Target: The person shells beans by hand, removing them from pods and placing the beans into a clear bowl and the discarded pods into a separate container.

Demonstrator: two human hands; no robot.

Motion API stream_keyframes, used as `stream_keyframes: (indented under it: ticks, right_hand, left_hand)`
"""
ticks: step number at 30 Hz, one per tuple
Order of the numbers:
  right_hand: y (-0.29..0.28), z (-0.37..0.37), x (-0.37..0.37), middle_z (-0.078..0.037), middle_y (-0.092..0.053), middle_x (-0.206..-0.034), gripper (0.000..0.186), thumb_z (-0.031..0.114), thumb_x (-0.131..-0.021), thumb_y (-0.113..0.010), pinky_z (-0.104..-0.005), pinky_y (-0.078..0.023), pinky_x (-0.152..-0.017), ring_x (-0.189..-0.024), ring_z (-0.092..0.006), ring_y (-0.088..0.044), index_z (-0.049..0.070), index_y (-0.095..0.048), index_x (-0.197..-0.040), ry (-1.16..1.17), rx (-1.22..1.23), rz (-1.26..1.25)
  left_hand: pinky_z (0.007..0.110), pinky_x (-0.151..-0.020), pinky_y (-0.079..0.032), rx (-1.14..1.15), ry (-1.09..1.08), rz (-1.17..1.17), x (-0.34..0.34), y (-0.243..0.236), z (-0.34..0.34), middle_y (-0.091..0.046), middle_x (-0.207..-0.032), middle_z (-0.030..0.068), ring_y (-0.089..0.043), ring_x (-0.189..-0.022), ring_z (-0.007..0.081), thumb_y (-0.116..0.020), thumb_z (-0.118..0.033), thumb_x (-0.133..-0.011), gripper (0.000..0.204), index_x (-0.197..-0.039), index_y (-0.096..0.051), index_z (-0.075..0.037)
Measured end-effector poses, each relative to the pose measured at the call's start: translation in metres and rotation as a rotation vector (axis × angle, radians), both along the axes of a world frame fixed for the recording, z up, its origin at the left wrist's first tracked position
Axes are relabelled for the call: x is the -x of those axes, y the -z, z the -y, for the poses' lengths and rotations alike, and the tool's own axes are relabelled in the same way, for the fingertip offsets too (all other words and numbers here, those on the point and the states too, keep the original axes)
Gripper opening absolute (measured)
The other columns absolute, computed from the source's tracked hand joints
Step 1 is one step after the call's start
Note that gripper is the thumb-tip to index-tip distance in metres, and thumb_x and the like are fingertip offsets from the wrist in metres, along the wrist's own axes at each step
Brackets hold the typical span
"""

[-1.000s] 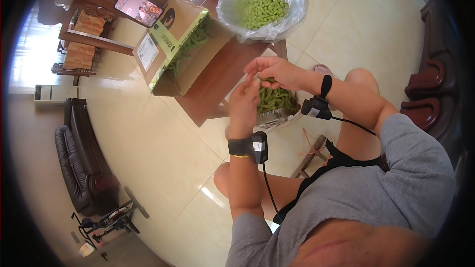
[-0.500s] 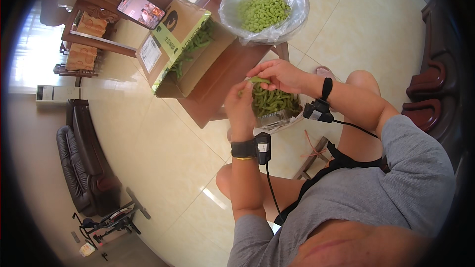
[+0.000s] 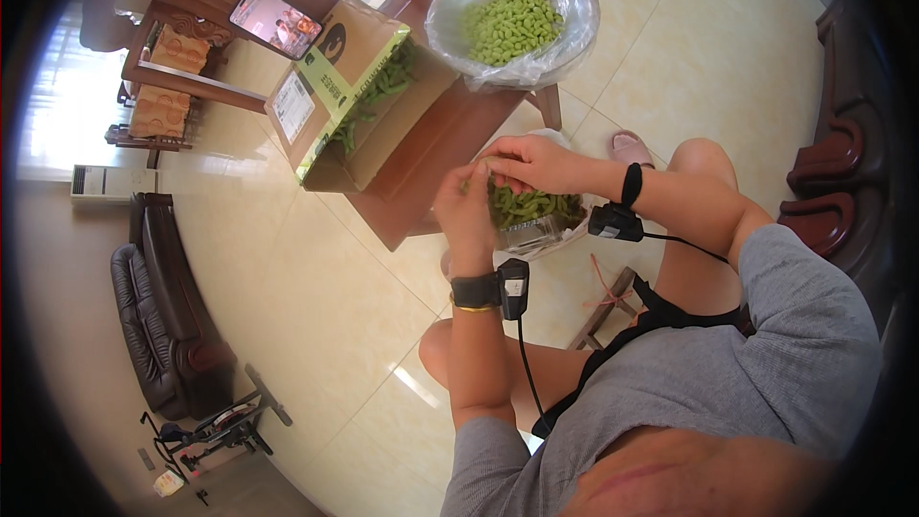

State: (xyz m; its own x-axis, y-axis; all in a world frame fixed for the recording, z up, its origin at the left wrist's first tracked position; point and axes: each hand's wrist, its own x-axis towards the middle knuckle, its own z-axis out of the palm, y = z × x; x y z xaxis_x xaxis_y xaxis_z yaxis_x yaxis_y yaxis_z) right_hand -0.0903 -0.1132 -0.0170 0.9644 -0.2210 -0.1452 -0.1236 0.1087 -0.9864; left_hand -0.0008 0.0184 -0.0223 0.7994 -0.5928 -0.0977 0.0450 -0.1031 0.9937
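Note:
My left hand and my right hand meet fingertip to fingertip, both closed in a pinch. A green soybean pod is between them, mostly hidden by the fingers. Directly beneath is a clear-sided container full of plump green pods, partly covered by my right hand. Beyond my hands, a wide bowl lined with clear plastic holds a heap of shelled green beans. To the left, a cardboard box lies open toward me, with more pods inside.
The bowl and box rest on a reddish-brown wooden stool. A phone with a lit screen stands behind the box. Further left are a dark leather sofa and exercise equipment. Carved dark furniture stands at the right. Straps and cabled devices are on both wrists.
My right hand has lowered slightly and its fingers have closed in against my left fingertips. The pod that showed between my hands is now mostly covered.

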Motion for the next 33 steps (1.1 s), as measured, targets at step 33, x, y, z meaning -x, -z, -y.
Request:
stream_keyframes:
  ticks: [33]
  right_hand:
    - [0.009, 0.013, 0.000, -0.011, -0.063, -0.081, 0.014, 0.014, -0.080, -0.063, -0.0334, -0.048, -0.070, -0.077, -0.0269, -0.061, 0.004, -0.067, -0.090, 0.251, 0.497, 0.378]
  left_hand:
    - [0.020, -0.048, -0.030, 0.234, 0.308, -0.729, -0.007, -0.018, -0.003, -0.042, -0.072, 0.0004, -0.041, -0.064, 0.0096, -0.045, -0.025, -0.094, 0.020, -0.082, -0.045, -0.009]
